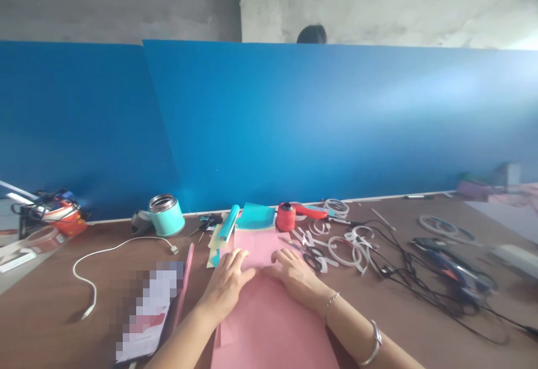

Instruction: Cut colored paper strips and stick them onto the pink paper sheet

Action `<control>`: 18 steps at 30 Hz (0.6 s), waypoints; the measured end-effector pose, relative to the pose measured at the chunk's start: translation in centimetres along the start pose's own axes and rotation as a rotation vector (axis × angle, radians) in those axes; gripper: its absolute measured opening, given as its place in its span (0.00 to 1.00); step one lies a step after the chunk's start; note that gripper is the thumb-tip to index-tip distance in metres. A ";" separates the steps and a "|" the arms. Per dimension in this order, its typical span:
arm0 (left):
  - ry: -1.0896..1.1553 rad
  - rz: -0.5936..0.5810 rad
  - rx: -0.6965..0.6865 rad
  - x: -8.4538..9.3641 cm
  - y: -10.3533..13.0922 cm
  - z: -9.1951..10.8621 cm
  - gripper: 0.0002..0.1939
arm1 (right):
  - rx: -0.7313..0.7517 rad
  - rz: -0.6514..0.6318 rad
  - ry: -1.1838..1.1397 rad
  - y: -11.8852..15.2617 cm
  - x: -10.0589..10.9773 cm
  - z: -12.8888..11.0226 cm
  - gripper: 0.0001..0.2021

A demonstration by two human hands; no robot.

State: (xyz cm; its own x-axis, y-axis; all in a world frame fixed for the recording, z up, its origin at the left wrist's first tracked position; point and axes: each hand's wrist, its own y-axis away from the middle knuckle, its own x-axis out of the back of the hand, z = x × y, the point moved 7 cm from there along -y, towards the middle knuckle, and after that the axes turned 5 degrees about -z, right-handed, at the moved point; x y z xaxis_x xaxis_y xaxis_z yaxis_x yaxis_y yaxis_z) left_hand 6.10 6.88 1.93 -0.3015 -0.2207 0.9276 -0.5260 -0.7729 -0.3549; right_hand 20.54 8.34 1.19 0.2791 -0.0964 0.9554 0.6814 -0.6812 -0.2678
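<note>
A long pink sheet (273, 324) lies on the brown table, running from the near edge toward the blue partition. My left hand (229, 280) rests on its left side, fingers bent and a little apart. My right hand (294, 276) lies on its right side, with bracelets on the wrist; its fingers are bent over the paper. The thumbs point toward each other on the sheet. Beyond the hands are teal paper (255, 216) and a rolled teal piece (229, 222). Black-handled scissors (313, 257) lie just beyond my right hand.
A teal cup (168, 218), white cable (96, 252) and blurred-out phone-like item (147, 316) are at left. A red hair-dryer-shaped object (286, 218), white strips and coils (344, 248), and black cables (414, 279) lie right. A person's head (311, 34) shows above the blue partition (294, 128).
</note>
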 end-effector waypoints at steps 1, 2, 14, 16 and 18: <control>0.001 -0.011 -0.021 -0.1 0.0 0.2 0.14 | 0.030 -0.011 0.017 0.0 -0.2 -0.3 0.18; 0.002 -0.020 -0.036 -0.1 0.0 0.3 0.14 | 0.048 -0.020 0.028 0.0 -0.3 -0.5 0.19; -0.014 -0.087 -0.029 1.0 1.3 -2.6 0.25 | -0.082 -0.037 -0.025 1.5 1.1 2.5 0.26; -0.030 -0.099 -0.027 1.2 1.4 -2.8 0.24 | -0.098 -0.034 -0.029 1.7 1.7 2.4 0.23; -0.063 -0.090 0.001 1.5 1.5 -3.1 0.22 | -0.105 -0.027 -0.020 1.6 2.1 2.1 0.17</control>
State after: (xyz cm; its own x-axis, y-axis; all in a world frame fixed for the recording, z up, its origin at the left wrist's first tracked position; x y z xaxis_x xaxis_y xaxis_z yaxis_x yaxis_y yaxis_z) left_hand 2.39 7.25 2.45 -0.2024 -0.1878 0.9611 -0.5475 -0.7920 -0.2701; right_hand 23.57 8.57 2.48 0.2756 -0.0632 0.9592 0.6147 -0.7556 -0.2264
